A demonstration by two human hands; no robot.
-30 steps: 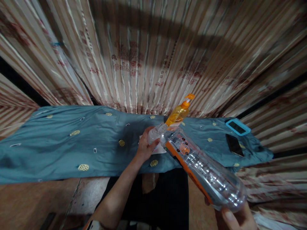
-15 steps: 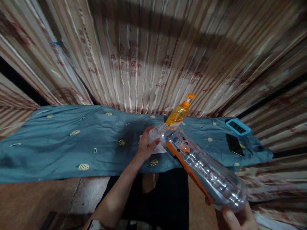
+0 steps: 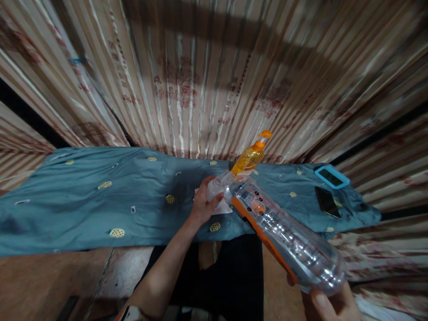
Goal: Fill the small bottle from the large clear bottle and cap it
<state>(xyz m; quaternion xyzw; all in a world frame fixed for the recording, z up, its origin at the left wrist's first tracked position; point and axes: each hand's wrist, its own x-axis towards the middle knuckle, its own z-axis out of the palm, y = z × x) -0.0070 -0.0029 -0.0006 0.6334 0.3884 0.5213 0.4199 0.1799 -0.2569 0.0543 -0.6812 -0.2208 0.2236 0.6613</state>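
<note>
My right hand (image 3: 329, 303) grips a large clear plastic bottle (image 3: 294, 236) with an orange label around its base end. The bottle lies tilted, its neck down and to the left. In my left hand (image 3: 202, 205) is a small clear plastic container (image 3: 216, 185), fingers wrapped around it, with its mouth at the bottle's neck. Whether the two touch is hard to make out, and no liquid is plainly visible in either. Just behind them stands a pump bottle (image 3: 249, 158) of amber liquid with an orange pump head. A white paper (image 3: 223, 207) lies beneath my left hand.
A teal cloth with pineapple prints (image 3: 83, 205) covers the table. On its right side lie a blue-framed device (image 3: 332, 177) and a black phone (image 3: 327, 202). Patterned curtains (image 3: 200, 80) hang behind and on both sides.
</note>
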